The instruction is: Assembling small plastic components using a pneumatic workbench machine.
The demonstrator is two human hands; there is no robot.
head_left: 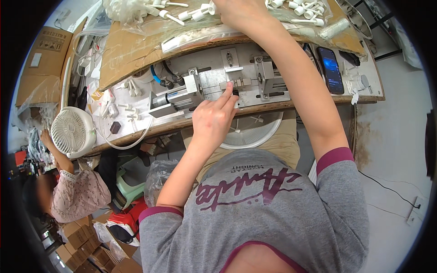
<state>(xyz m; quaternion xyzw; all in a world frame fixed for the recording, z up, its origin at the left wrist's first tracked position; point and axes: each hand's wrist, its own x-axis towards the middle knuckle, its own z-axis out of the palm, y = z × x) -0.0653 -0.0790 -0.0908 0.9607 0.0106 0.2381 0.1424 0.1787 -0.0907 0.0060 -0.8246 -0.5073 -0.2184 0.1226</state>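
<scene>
My left hand is at the front of a small metal fixture in the middle of the bench. Its index finger is stretched out, with the tip touching or just over the fixture block. I see nothing held in it. My right arm reaches across the bench to a heap of white plastic parts with thin stems on a plastic-covered cardboard sheet. The top edge of the picture cuts off the fingers of my right hand, so its grip is hidden. A metal cylinder unit stands left of the fixture, a metal bracket right of it.
The cardboard sheet overhangs the fixture's far side. A phone lies at the right. To the left are a white fan and loose white parts. A white round basket rests on my lap. Another person sits at far left.
</scene>
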